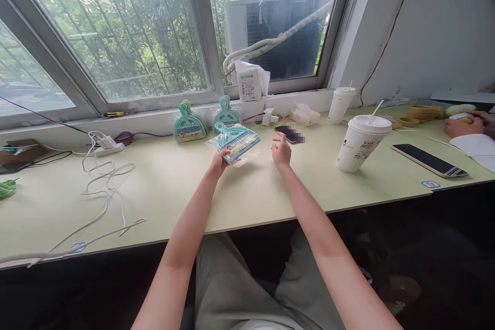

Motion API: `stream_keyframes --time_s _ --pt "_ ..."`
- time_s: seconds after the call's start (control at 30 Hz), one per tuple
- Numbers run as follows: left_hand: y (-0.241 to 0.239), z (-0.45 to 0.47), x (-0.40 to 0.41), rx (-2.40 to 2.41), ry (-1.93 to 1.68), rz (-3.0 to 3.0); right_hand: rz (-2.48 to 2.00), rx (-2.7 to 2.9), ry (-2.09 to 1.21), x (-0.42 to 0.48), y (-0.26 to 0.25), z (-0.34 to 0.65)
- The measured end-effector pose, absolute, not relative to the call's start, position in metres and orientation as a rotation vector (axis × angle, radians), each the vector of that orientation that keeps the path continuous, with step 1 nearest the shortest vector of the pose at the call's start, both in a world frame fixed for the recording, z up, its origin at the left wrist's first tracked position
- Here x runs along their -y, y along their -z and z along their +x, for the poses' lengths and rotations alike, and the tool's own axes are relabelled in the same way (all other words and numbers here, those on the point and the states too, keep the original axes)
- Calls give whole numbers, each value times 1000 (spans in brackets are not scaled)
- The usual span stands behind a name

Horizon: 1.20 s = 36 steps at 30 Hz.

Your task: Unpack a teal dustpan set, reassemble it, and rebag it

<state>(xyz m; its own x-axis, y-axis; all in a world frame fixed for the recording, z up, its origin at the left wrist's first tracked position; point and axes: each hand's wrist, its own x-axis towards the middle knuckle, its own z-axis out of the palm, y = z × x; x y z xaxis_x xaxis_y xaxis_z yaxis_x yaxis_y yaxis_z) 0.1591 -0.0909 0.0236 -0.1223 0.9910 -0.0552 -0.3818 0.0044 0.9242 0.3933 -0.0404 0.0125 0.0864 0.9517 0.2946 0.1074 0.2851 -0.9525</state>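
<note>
My left hand (219, 161) grips the near corner of a teal mini brush-and-dustpan set in a clear plastic bag (236, 143), lifted a little off the pale green desk (162, 191). To the right of it my right hand (281, 151) hovers above the desk with fingers loosely spread and nothing in them. A dark phone (289, 134) lies just beyond its fingertips. Two more bagged teal dustpan sets (188, 124) (226, 112) lean against the window sill behind.
White cables and a power strip (109, 146) sprawl over the left of the desk. A lidded paper cup with a straw (361, 142) stands at right, a second cup (341, 104) behind it, and a long dark phone (429, 160). Another person's hand (462, 126) rests at far right.
</note>
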Motion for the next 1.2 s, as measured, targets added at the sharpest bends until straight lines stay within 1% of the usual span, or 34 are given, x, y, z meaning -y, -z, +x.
stream_keyframes --time_s 0.1,0.13,0.2,0.4,0.53,0.63,0.77,0.9,1.2 --pt "-19 151 91 -1021 -1414 734 -1046 1780 -406 41 -8 397" --pt "-19 150 92 -1030 -1401 723 -1029 1869 -318 40 -7 396" --pt "-19 150 93 -1040 -1376 723 -1008 1909 -245 37 -4 395" --pt "-23 150 99 -997 -1213 844 -917 1749 -326 26 0 389" --pt "-25 149 103 -930 -1011 977 -813 1672 -287 30 -2 387" --pt "-24 149 104 -921 -940 1027 -855 1676 -291 33 -1 386" --pt "-23 148 104 -924 -910 1090 -956 1645 -300 34 2 386" --pt "-25 149 106 -929 -910 1144 -937 1601 -302 31 3 386" --pt "-23 151 109 -967 -913 1184 -922 1570 -561 27 8 385"
